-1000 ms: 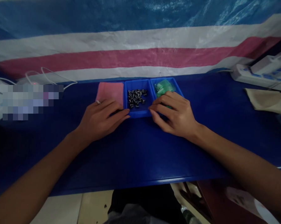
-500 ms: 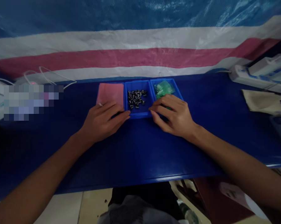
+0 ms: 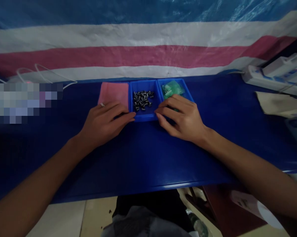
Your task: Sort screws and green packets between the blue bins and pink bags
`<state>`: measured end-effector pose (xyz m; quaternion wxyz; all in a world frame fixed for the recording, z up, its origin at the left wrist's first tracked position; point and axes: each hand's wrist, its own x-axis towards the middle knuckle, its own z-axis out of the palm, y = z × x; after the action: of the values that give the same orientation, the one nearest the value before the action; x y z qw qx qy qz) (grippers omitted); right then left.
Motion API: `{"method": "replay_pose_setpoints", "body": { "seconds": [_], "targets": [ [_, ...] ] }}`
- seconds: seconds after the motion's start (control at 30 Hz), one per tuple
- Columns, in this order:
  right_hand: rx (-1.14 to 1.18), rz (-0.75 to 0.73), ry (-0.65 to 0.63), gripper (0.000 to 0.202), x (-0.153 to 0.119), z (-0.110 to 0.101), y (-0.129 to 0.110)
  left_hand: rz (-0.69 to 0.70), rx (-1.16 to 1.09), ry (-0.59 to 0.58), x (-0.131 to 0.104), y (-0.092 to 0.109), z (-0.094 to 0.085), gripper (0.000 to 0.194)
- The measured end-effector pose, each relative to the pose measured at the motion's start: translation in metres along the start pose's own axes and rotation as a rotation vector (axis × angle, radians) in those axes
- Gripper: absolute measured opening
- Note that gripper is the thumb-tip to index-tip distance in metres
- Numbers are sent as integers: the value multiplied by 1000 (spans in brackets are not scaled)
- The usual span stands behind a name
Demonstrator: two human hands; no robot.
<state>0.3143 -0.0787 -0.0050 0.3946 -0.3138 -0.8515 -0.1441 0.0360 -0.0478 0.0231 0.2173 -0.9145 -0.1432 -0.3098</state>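
Observation:
Two small blue trays stand side by side at the far middle of the blue table (image 3: 138, 158). The middle tray (image 3: 145, 117) holds several small dark metal screws (image 3: 142, 99); the right tray (image 3: 186, 90) holds green plastic pieces (image 3: 172, 89). A pink cloth (image 3: 113, 92) lies left of them. My left hand (image 3: 102, 123) rests flat on the table, its fingers on the cloth's near edge and its fingertips touching the middle tray's left front corner. My right hand (image 3: 183, 117) lies over the right tray's front, fingertips at the middle tray's right front corner. Neither hand holds anything.
A striped tarp (image 3: 148, 56) hangs behind the table. White cables (image 3: 47, 77) lie at the far left. A white power strip (image 3: 269, 80) and a beige cloth (image 3: 279, 103) lie at the far right. The table's near edge (image 3: 138, 192) runs across below my forearms.
Both hands keep the same pose against the trays. The whole scene has shifted slightly upward and left in the view as the head camera moved.

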Motion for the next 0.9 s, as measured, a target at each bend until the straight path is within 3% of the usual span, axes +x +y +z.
{"method": "replay_pose_setpoints", "body": {
  "seconds": [0.2, 0.4, 0.6, 0.9],
  "targets": [
    [-27, 97, -51, 22, -1, 1, -1, -9, -48, -9, -1, 0, 1, 8],
    [-39, 35, -93, 28, 1, -2, 1, -30, -106, -7, -3, 0, 4, 8],
    [-1, 72, -142, 32, 0, 2, 3, -41, -125, -44, -3, 1, 2, 11],
    [100, 42, -65, 27, -2, 9, 8, -72, -161, 21, -3, 3, 4, 8]
  ]
}}
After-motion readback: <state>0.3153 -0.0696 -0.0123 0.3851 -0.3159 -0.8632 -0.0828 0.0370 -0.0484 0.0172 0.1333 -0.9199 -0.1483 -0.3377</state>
